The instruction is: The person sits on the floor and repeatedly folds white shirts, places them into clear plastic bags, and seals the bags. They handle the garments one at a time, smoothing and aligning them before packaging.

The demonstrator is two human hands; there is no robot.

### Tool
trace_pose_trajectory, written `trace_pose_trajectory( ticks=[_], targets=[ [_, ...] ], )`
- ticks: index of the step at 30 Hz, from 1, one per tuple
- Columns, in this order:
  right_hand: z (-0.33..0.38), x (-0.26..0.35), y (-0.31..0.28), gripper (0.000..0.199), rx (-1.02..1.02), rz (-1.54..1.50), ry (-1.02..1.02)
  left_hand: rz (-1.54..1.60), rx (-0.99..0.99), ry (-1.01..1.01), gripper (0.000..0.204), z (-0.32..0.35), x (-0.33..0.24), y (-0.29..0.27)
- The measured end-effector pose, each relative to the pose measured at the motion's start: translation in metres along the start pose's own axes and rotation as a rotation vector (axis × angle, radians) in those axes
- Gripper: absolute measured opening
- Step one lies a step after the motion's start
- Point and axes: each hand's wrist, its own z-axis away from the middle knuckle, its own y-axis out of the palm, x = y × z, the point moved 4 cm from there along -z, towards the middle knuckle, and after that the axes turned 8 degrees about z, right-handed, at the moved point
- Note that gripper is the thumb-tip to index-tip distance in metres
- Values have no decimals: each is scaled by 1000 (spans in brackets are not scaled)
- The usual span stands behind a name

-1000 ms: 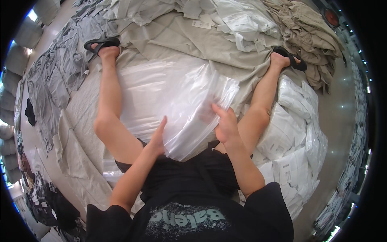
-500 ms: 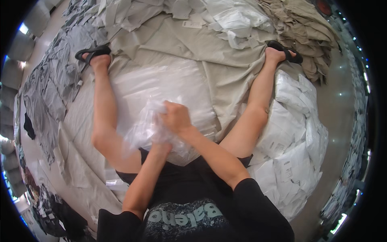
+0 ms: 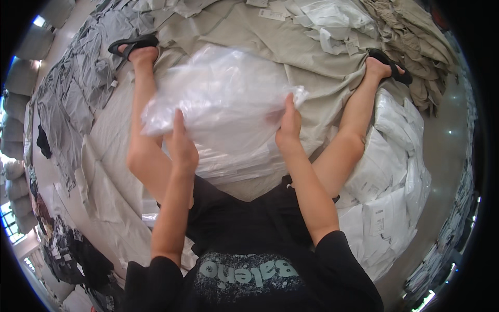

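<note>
Between my hands a clear plastic bag (image 3: 228, 93) is spread out, blurred by motion. My left hand (image 3: 181, 143) grips its near left edge with the thumb on top. At the right corner my right hand (image 3: 289, 122) pinches the bag, fingers partly seen through the film. Under it lies a stack of flat clear plastic bags (image 3: 239, 161) between my legs, its far part hidden by the raised bag. Whether anything is inside the held bag I cannot tell.
A beige cloth (image 3: 109, 182) covers the floor under me. Grey garments (image 3: 86, 93) pile up on the left, brown garments (image 3: 416, 36) at the far right. White plastic-wrapped packages (image 3: 384, 197) lie beside my right leg, and another white bag (image 3: 338, 23) is ahead.
The crumpled plastic that was bunched between my hands near my lap is now spread wide and farther forward. My hands have moved apart.
</note>
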Motion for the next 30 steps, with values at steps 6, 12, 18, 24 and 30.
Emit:
trace_pose_trajectory(
  ticks=[6,12,18,24,30],
  targets=[
    [27,-118,-24,49,96,-305,383,-401,-143,-255,38,-114,41,-63],
    [84,-117,-62,40,-6,95,181,-564,-45,-148,41,-137,90,-113],
    [145,-38,18,29,594,889,-1187,-328,283,-267,34,-148,108,-105],
    [19,-36,79,50,283,1178,-1381,-910,320,-164,59,-130,68,-42],
    [-43,-82,54,76,73,1672,-996,-1330,41,-22,78,-194,72,-118]
  ],
)
